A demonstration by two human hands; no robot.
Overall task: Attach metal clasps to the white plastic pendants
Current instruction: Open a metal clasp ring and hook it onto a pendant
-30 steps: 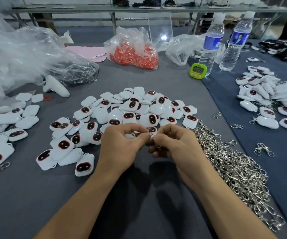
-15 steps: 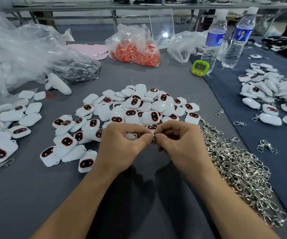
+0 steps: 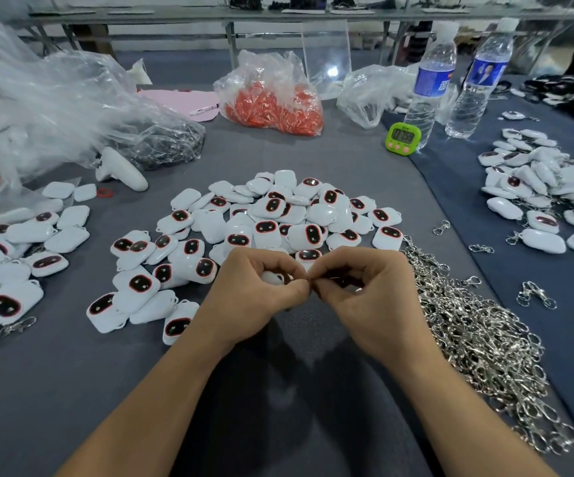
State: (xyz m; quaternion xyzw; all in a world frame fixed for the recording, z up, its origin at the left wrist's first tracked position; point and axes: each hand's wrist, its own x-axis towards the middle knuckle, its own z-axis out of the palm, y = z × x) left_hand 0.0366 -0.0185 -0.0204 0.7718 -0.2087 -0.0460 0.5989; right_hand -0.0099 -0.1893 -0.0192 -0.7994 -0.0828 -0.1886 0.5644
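Grey table (image 3: 278,149) fills the view, and across it, the big spread of white pendants (image 3: 272,215) sits at twelve o'clock from the hands, just beyond the knuckles. Sweeping off to three and four o'clock, the silver heap of metal clasps (image 3: 478,339) runs away down the right side, right beside the right wrist, so that hand is the nearer one for the next clasp. Further out at two o'clock, a second pile of pendants (image 3: 540,197) on the darker cloth looks to have clasps on already, the finished lot by my reading.

Now in close: the left hand (image 3: 254,297) is curled tight, thumb and forefinger pinched, with one white pendant (image 3: 273,277) tucked inside, only a sliver of it peeping out. The right hand (image 3: 368,294) is closed too, fingertips pinched hard at nine o'clock against the left's. A thin glint there suggests a clasp, but it is too hidden to call.

The pendant lies left of the meeting point, its long axis seemingly across, left to right; which way its loop points, I cannot tell.
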